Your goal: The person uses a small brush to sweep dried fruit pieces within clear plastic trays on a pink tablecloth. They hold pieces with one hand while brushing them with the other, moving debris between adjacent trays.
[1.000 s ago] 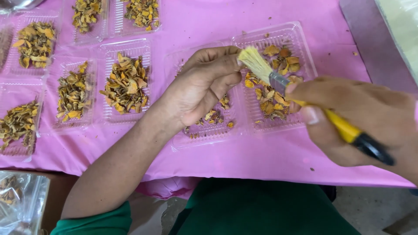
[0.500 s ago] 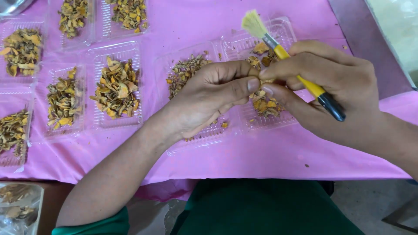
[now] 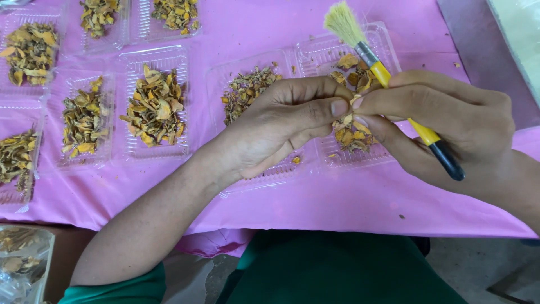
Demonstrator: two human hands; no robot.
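My left hand [image 3: 281, 126] and my right hand [image 3: 450, 129] meet fingertip to fingertip above two clear plastic trays [image 3: 315, 62] of dried yellow-brown pieces [image 3: 247, 90]. Both pinch one small dried piece [image 3: 349, 104] between them. My right hand also holds a paintbrush [image 3: 388, 79] with a yellow and black handle; its pale bristles point up and away over the right tray. More dried pieces [image 3: 351, 132] lie in the right tray under my fingers.
A pink cloth [image 3: 337, 208] covers the table. Several more clear trays of dried pieces [image 3: 154, 104] stand to the left and at the back. A plastic bag of pieces [image 3: 22, 264] lies at the lower left, beyond the table's near edge.
My left hand lifted out of the left tray and met my right hand. The brush swung up from the right tray, bristles now pointing away.
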